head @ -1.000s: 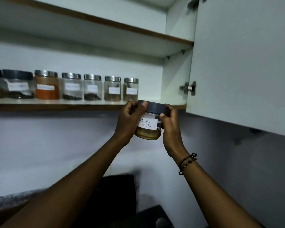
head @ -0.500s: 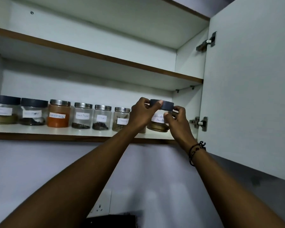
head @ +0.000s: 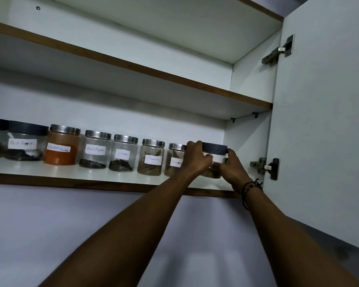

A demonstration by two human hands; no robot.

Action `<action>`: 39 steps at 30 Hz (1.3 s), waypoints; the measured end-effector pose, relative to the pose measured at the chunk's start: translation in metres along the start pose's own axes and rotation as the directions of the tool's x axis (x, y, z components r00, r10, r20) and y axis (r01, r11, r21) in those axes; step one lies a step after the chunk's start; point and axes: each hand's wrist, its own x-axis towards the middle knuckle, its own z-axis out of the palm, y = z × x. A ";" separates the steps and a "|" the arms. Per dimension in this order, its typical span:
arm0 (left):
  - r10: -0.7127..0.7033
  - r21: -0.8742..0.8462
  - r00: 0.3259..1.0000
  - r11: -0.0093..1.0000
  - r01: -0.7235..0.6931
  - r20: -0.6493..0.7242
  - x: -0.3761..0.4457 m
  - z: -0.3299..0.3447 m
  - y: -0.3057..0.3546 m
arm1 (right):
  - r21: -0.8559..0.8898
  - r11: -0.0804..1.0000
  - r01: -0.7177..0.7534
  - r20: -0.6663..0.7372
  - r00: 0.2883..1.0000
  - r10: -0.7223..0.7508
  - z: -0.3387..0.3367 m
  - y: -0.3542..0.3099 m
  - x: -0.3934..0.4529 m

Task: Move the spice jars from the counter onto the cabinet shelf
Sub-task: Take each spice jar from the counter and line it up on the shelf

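Against the open cabinet door [head: 323, 125], the lower shelf [head: 75, 172] ran off to the far side, carrying a row of labelled spice jars, and every place here is reckoned from that door. Farthest from it stood two dark-lidded jars; nearer came the orange powder jar [head: 61, 145], then the black pepper jar [head: 95, 150], the cloves jar [head: 122, 153], and two cinnamon jars, the second of which [head: 175, 160] was partly hidden behind the left hand [head: 195, 160].

Nearest the door, in the last gap of the row, was the dark-lidded jar [head: 215, 149] being placed. Both hands gripped it: the left hand wrapped its side away from the door, fingers curled over the lid's edge, and the right hand [head: 230, 166] clasped the door-side wall lower down. Its base appeared to be on the shelf or just above it (the hands hid the contact, so I could not tell which).

The jar stood upright, its long axis vertical, lid up; its white label faced outward toward the person, mostly covered by fingers.

To do this step well, I judged the jar should be settled flat before either hand let go, kept just clear of the neighbouring cinnamon jar, and pushed back in line with the others. Turning the label square to the front would match the row, and the left fingers should slide off without nudging that neighbour.
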 end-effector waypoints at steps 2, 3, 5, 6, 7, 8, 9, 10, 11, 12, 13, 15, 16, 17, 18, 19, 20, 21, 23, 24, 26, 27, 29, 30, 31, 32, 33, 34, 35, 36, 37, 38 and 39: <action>-0.013 0.014 1.000 1.000 0.013 0.014 0.002 0.006 -0.003 | -0.013 1.000 -0.011 0.008 1.000 0.011 0.004 0.006 0.010; -0.020 0.015 1.000 1.000 0.020 0.019 0.002 0.008 -0.005 | -0.023 1.000 -0.015 0.012 1.000 0.015 0.006 0.009 0.014; -0.035 0.009 0.999 0.999 0.035 0.034 0.001 0.010 -0.010 | -0.037 0.999 -0.030 0.025 0.999 0.031 0.011 0.013 0.020; -0.041 0.004 0.998 0.999 0.041 0.042 0.001 0.012 -0.013 | -0.044 0.998 -0.042 0.034 0.998 0.043 0.014 0.017 0.023; -0.047 -0.002 0.998 0.999 0.047 0.047 0.000 0.013 -0.015 | -0.064 0.997 -0.049 0.040 0.998 0.052 0.016 0.021 0.024; -0.053 -0.008 0.997 0.999 0.054 0.047 -0.001 0.013 -0.017 | -0.096 0.994 -0.054 0.042 0.997 0.058 0.018 0.024 0.026; -0.061 -0.013 0.997 0.998 0.061 0.044 -0.002 0.013 -0.019 | -0.127 0.990 -0.055 0.041 0.997 0.061 0.019 0.026 0.027; -0.066 -0.014 0.997 0.998 0.066 0.039 -0.002 0.013 -0.020 | -0.147 0.988 -0.053 0.037 0.998 0.059 0.021 0.027 0.028; -0.067 -0.010 0.997 0.998 0.067 0.034 -0.002 0.013 -0.020 | -0.156 0.987 -0.047 0.036 0.998 0.053 0.021 0.029 0.030; -0.067 -0.001 0.997 0.998 0.067 0.032 -0.003 0.013 -0.019 | -0.174 0.984 -0.039 0.038 0.998 0.046 0.022 0.029 0.032; -0.068 0.011 0.997 0.998 0.068 0.034 -0.003 0.014 -0.019 | -0.208 0.978 -0.027 0.040 0.999 0.036 0.023 0.029 0.032; -0.076 0.043 0.996 0.996 0.075 0.037 -0.004 0.016 -0.020 | -0.286 0.958 -0.013 0.036 0.999 0.024 0.025 0.030 0.033; -0.082 0.065 0.996 0.995 0.079 0.038 -0.005 0.016 -0.021 | -0.304 0.953 -0.012 0.036 0.999 0.024 0.027 0.030 0.033; -0.086 0.091 0.996 0.992 0.082 0.037 -0.006 0.016 -0.021 | -0.314 0.949 -0.014 0.039 0.999 0.028 0.028 0.031 0.033; -0.086 0.119 0.996 0.990 0.081 0.037 -0.007 0.016 -0.021 | -0.325 0.946 -0.019 0.042 0.999 0.034 0.028 0.031 0.032; -0.085 0.144 0.996 0.986 0.079 0.037 -0.008 0.016 -0.021 | -0.343 0.939 -0.023 0.048 0.998 0.042 0.029 0.031 0.032; -0.082 0.162 0.996 0.984 0.074 0.039 -0.009 0.015 -0.021 | -0.367 0.930 -0.026 0.055 0.997 0.050 0.029 0.031 0.032; -0.077 0.175 0.996 0.982 0.069 0.039 -0.011 0.014 -0.021 | -0.387 0.922 -0.029 0.062 0.996 0.057 0.030 0.032 0.032; -0.064 0.194 0.997 0.979 0.055 0.039 -0.016 0.012 -0.018 | -0.407 0.912 -0.046 0.064 0.995 0.079 0.031 0.032 0.030; -0.062 0.199 0.997 0.979 0.053 0.043 -0.018 0.011 -0.018 | -0.409 0.911 -0.059 0.061 0.994 0.091 0.032 0.033 0.029; -0.056 0.199 0.997 0.979 0.045 0.048 -0.022 0.008 -0.015 | -0.400 0.914 -0.072 0.010 0.996 0.083 0.034 0.032 0.026; -0.049 0.194 0.998 0.980 0.040 0.042 -0.024 0.006 -0.015 | -0.387 0.920 -0.062 -0.033 0.998 0.054 0.035 0.030 0.023; -0.007 0.157 1.000 0.988 0.003 0.021 -0.034 0.002 -0.012 | -0.343 0.939 0.006 -0.111 0.993 -0.047 0.033 0.024 0.011; 0.028 0.122 1.000 0.992 -0.029 0.014 -0.041 0.000 -0.010 | -0.325 0.945 0.047 -0.151 0.983 -0.101 0.033 0.021 0.000; 0.066 0.085 0.998 0.994 -0.066 0.001 -0.047 -0.003 -0.007 | -0.304 0.949 0.088 -0.193 0.969 -0.151 0.033 0.017 -0.009; 0.108 0.046 0.994 0.993 -0.108 -0.009 -0.057 -0.001 -0.006 | -0.263 0.959 0.104 -0.238 0.956 -0.170 0.033 0.019 -0.025; 0.171 0.020 0.985 0.985 -0.171 -0.030 -0.066 -0.001 -0.006 | -0.195 0.973 0.123 -0.298 0.938 -0.178 0.034 0.019 -0.039; 0.237 0.013 0.970 0.971 -0.237 -0.048 -0.075 -0.002 -0.005 | -0.119 0.981 0.151 -0.357 0.916 -0.185 0.034 0.017 -0.052; 0.287 0.003 0.957 0.958 -0.287 -0.046 -0.087 -0.001 -0.005 | -0.054 0.985 0.167 -0.398 0.900 -0.174 0.034 0.018 -0.069; 0.325 -0.012 0.944 0.945 -0.326 -0.051 -0.098 0.001 -0.005 | -0.015 0.983 0.181 -0.426 0.888 -0.170 0.033 0.020 -0.082; 0.352 -0.034 0.934 0.935 -0.354 -0.059 -0.110 0.005 -0.008 | -0.013 0.983 0.185 -0.432 0.885 -0.173 0.033 0.025 -0.096; 0.360 -0.061 0.931 0.929 -0.364 -0.063 -0.124 0.011 -0.014 | -0.033 0.983 0.180 -0.420 0.890 -0.177 0.032 0.034 -0.113; 0.347 -0.084 0.936 0.933 -0.350 -0.055 -0.138 0.016 -0.020 | -0.053 0.984 0.167 -0.393 0.903 -0.175 0.032 0.043 -0.128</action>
